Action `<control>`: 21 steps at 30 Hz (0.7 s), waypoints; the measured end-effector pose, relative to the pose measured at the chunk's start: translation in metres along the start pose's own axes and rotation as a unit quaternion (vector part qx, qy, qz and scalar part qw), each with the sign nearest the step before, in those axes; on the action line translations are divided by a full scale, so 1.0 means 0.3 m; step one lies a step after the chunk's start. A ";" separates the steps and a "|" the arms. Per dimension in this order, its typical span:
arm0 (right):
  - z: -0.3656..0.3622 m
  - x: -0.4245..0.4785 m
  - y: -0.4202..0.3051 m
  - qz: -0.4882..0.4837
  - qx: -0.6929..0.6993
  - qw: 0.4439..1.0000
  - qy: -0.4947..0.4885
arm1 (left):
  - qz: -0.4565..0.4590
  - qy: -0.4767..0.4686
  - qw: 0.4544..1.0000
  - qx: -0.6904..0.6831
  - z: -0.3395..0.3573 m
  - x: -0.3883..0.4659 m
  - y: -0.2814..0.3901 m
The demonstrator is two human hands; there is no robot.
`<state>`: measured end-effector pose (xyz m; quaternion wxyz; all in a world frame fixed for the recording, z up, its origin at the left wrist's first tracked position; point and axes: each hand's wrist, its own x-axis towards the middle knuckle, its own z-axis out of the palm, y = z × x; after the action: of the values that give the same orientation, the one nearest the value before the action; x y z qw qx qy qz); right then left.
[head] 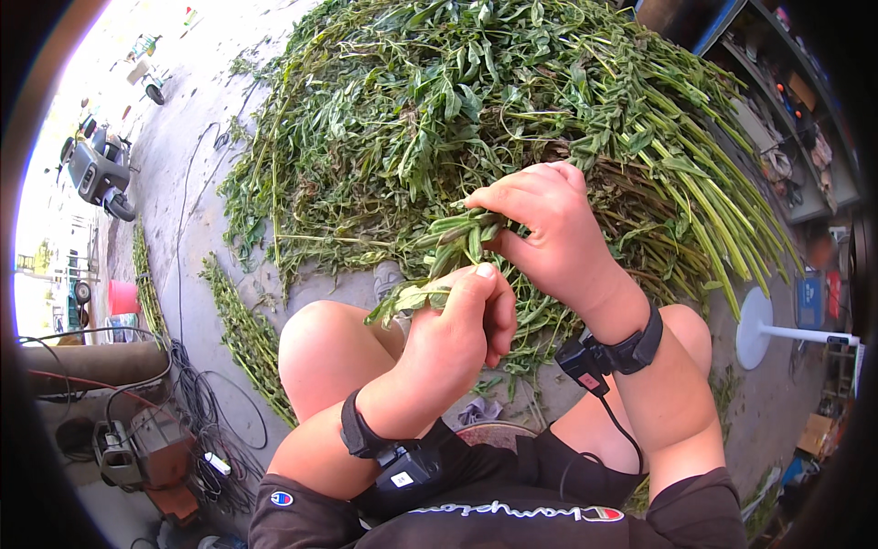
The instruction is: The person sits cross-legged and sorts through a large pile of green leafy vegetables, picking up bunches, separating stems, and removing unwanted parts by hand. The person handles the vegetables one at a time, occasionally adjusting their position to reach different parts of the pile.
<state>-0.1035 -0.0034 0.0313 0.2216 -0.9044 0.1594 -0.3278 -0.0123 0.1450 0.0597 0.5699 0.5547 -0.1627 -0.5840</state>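
Note:
My right hand (542,219) is closed around the upper part of a leafy green plant stem bearing seed pods (456,237), likely sesame. Just below it, my left hand (459,322) pinches the same plant between thumb and fingers, with green leaves (411,296) sticking out on its left side. The two hands are close together above my knees. Beyond them spreads a large heap of cut green plants (384,130), partly wilted, whose long bare stalks (686,185) fan out to the right. Parts of the stem inside my hands are hidden.
Stalks with pods (247,343) lie on the concrete floor at the left, near tangled black cables (206,405) and a machine (154,446). A pink bucket (123,297) and a scooter (101,168) stand farther left. To the right are a white round-based stand (754,329) and shelves (796,123).

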 end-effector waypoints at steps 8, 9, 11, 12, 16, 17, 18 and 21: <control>-0.006 0.002 -0.003 -0.005 0.028 0.999 -0.015 | 0.030 -0.023 0.988 -0.149 -0.050 -0.031 -0.027; -0.011 -0.002 -0.002 -0.003 0.029 0.999 -0.017 | 0.023 -0.027 0.985 -0.166 -0.050 -0.032 -0.023; -0.008 -0.015 0.019 0.008 0.025 0.999 -0.029 | 0.072 -0.057 0.984 -0.151 -0.056 -0.045 -0.006; -0.005 -0.027 0.031 0.015 0.022 0.999 -0.033 | 0.126 -0.083 0.982 -0.117 -0.065 -0.065 0.008; 0.019 -0.061 0.057 0.009 -0.008 0.999 -0.051 | 0.176 -0.043 0.959 -0.216 -0.139 -0.065 0.052; 0.019 -0.069 0.052 0.010 0.003 0.998 -0.059 | 0.176 -0.010 0.960 -0.217 -0.162 -0.038 0.074; 0.014 -0.073 0.048 0.009 0.001 0.998 -0.068 | 0.191 0.016 0.967 -0.170 -0.188 -0.016 0.099; 0.013 -0.075 0.047 0.003 0.015 0.998 -0.067 | 0.242 0.071 0.967 -0.018 -0.272 0.075 0.146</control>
<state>-0.1194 -0.0044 0.0097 0.2464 -0.9205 0.1418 -0.2681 0.0828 0.1489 0.0582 0.7145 0.5285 -0.2408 -0.3901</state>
